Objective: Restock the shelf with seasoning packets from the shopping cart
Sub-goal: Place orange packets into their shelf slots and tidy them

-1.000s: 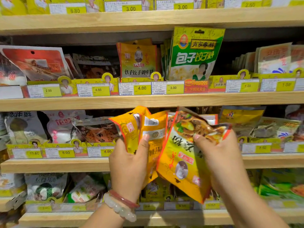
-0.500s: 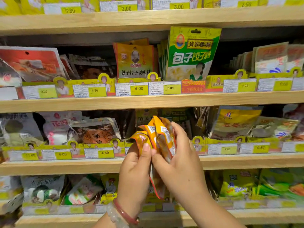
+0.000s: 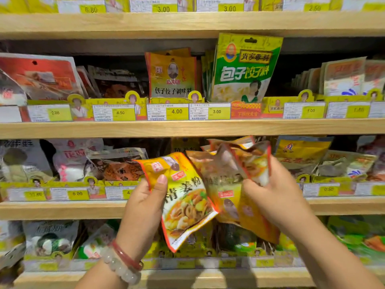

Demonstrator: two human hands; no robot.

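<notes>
- Store aisle, wooden shelf (image 3: 187,128) tiers stacked with seasoning bags, yellow price tags (image 3: 177,112) along each front edge.
- left hand (image 3: 143,203): thumb curled over the top-left corner of a yellow packet (image 3: 185,201), fingers behind it; packet tilted, top toward 11 o'clock, food photo on its lower half.
- right hand (image 3: 275,197): fingers curled round a bunch of more packets (image 3: 233,184), pinched near their upper ends; tops fan out toward 12 o'clock, lower ends hang toward 5 o'clock.
- Exact number of packets in that bunch cannot be told; blurred.
- Both sets held in front of the second tier from the bottom, at frame centre, edges overlapping between the hands.
- Left wrist: red bangle (image 3: 125,257) and pale bead bracelet (image 3: 120,268), at 7 o'clock from the packet.
- At 12 o'clock above the hands: tall green-and-yellow bag (image 3: 245,67) standing upright on the tier above, smaller yellow bag (image 3: 173,74) just beside it at its 9 o'clock.
</notes>
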